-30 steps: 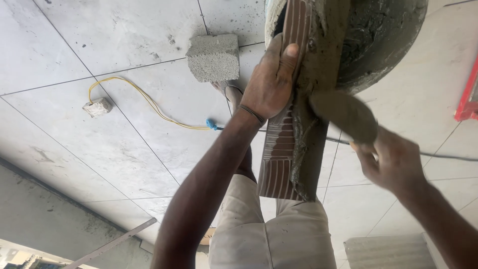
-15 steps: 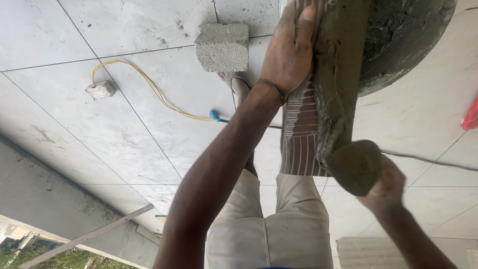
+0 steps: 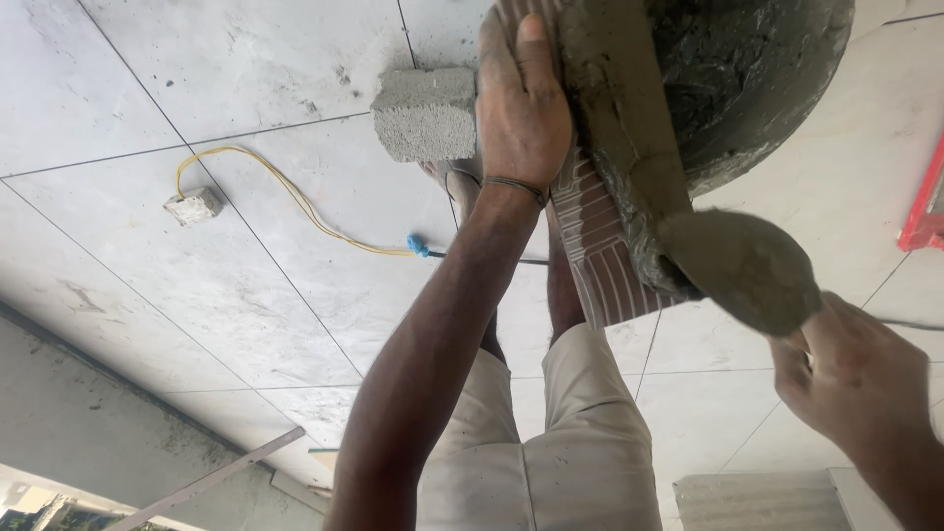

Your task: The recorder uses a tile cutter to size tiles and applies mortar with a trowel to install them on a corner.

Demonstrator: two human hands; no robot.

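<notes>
My left hand (image 3: 521,108) grips the upper edge of a long ribbed tile (image 3: 600,246), holding it upright with its grooved back toward me. A thick band of wet grey mortar (image 3: 619,147) runs down the tile's right side. My right hand (image 3: 855,379) holds a trowel (image 3: 742,265) whose mortar-coated blade touches the lower end of that band. Behind the tile stands a round pan of dark wet mortar (image 3: 757,88).
A grey concrete block (image 3: 423,113) lies on the pale tiled floor (image 3: 197,88) left of my hand. A yellow cord (image 3: 295,202) runs to a small white box (image 3: 192,206). A red frame (image 3: 924,206) stands at the right edge; a striped tile (image 3: 757,501) lies bottom right.
The trowel has slid down the tile's mortar band and now sits at its lower end, lifted slightly outward. My left hand keeps its grip on the tile top.
</notes>
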